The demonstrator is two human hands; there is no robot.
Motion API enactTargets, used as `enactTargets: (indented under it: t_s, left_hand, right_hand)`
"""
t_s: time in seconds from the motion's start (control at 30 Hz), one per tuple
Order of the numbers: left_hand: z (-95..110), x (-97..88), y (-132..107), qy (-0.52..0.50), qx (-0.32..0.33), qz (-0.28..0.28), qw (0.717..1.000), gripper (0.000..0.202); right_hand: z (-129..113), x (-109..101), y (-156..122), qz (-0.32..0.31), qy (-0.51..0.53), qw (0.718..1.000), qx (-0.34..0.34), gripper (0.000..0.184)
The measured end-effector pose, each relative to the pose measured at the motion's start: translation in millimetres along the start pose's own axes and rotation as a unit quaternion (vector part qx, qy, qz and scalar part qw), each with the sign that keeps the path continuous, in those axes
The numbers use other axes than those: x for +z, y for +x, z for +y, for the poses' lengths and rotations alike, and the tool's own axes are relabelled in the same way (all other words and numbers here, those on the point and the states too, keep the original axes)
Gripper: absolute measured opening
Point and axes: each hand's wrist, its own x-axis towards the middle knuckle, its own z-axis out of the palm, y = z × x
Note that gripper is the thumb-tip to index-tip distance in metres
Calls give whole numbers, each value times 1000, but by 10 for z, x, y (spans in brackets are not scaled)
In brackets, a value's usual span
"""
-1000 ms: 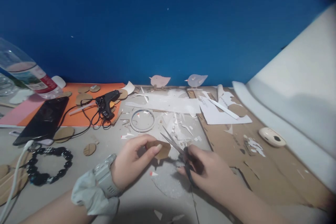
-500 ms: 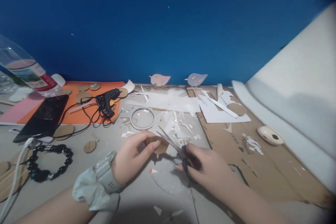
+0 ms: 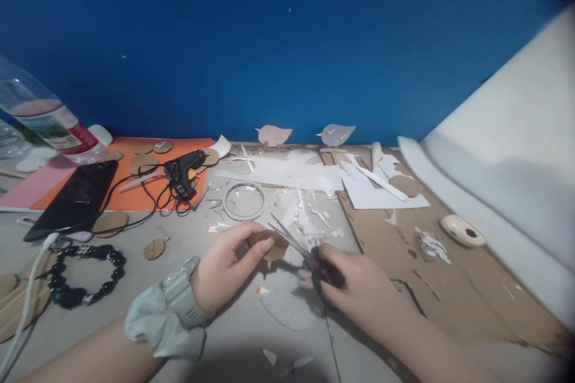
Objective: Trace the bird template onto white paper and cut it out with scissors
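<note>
Pinched between the thumb and fingers of my left hand (image 3: 229, 266) is a small brown cardboard piece (image 3: 276, 249), held over the middle of the grey surface (image 3: 233, 341). My right hand (image 3: 359, 281) is wrapped around the handles of a pair of black-handled scissors (image 3: 294, 238), whose slightly parted blades reach leftward by the cardboard's right side; I cannot tell whether they touch it. A watch (image 3: 182, 290) and a pale scrunchie (image 3: 157, 324) circle my left wrist. Just below the cardboard lies a red-and-white paper triangle (image 3: 262, 291). Beyond my hands, a tape ring (image 3: 224, 202) lies flat among paper scraps. At the surface's back edge, before the blue wall (image 3: 287, 42), a pink bird cutout (image 3: 275, 135) and a grey-blue bird cutout (image 3: 338, 135) stand side by side. Toward the left edge, a black glue gun (image 3: 183, 173) rests over orange paper (image 3: 130, 194), beside a black phone (image 3: 74, 203); a bottle (image 3: 63, 131) occupies the back left corner, and a black bead bracelet (image 3: 56, 280) lies nearer me. Toward the right edge, a cream oval case (image 3: 458, 228) sits on a flat cardboard sheet (image 3: 485, 293).
</note>
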Motion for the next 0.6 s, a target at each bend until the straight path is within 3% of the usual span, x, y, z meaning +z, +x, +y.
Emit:
enactTargets:
  t_s: [0.6]
  left_hand:
    - [-48, 13, -7, 18, 10, 19, 1000, 15]
  right_hand:
    - [38, 50, 5, 14, 0, 1000, 3, 27]
